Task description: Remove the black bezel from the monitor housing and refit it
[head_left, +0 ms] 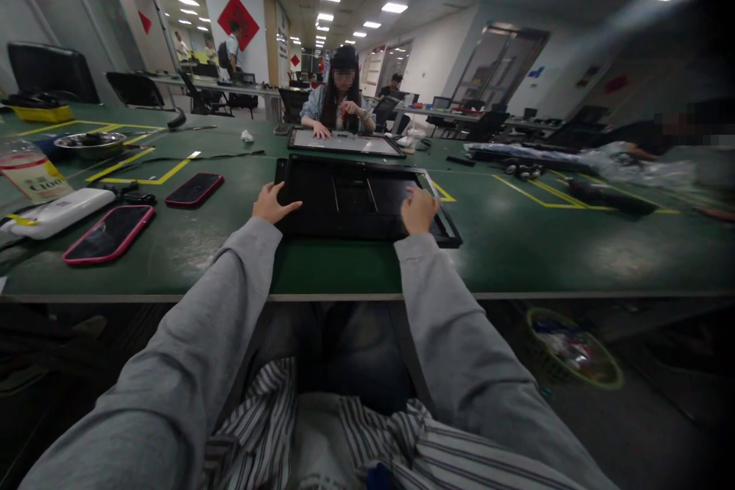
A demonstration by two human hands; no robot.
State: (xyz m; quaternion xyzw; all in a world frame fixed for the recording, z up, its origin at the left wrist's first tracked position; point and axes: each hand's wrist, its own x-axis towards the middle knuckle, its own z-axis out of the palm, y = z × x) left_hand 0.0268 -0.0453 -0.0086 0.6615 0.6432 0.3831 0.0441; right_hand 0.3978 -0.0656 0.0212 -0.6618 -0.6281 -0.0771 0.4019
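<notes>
A black, flat, rectangular frame is laid on the green desk, close to the near edge and directly in front of the wearer, with its long sides run from left to right. A dark rim is seen all round, and the area within is nearly black, crossed near the middle by two thin pale lines that are set apart from each other. A paler band is shown along the slanting right side, and the near right corner is pointed toward the wearer's right. The left hand is placed at the left edge of the frame, opened, with the thumb spread inward over the black surface. The right hand is held over the right part with its fingers bent; it is somewhat blurred, so whether anything is gripped by it cannot be told. To the left, two phones with red-pink edges, a nearer phone and a farther phone, are laid beside a white power strip. Across the desk, a grey panel with a dark border is touched by one hand of a seated co-worker.
</notes>
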